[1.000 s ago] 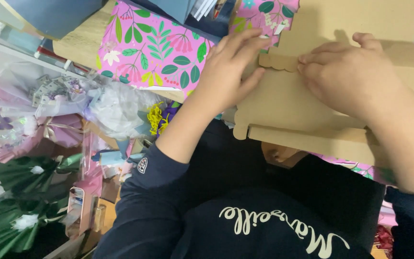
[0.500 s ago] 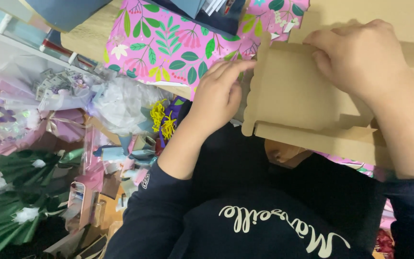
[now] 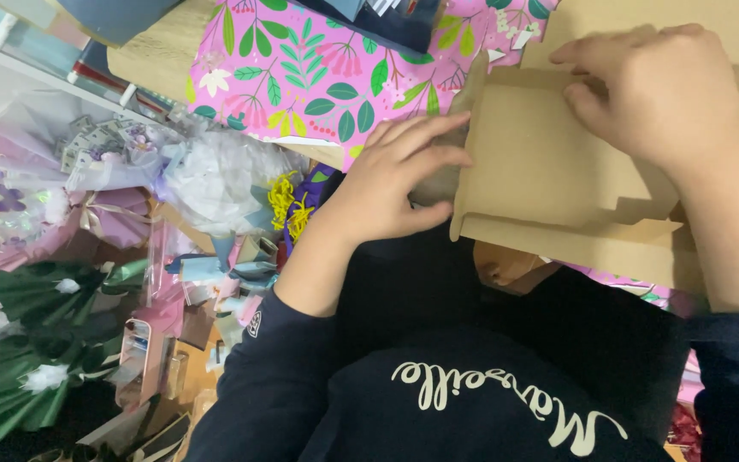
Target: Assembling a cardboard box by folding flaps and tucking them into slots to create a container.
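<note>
Over the pink floral paper (image 3: 301,77), the box (image 3: 549,171) lies half folded; left hand (image 3: 387,184) presses flat-fingered on its left flap, right hand (image 3: 660,94) curls over the far edge. Uneven pressure could crease the flap. Since earlier, the left hand has slid down to the side

Cardboard box (image 3: 549,162) on wrapping paper (image 3: 301,77) — (bouquets (image 3: 70,214) left)
</note>
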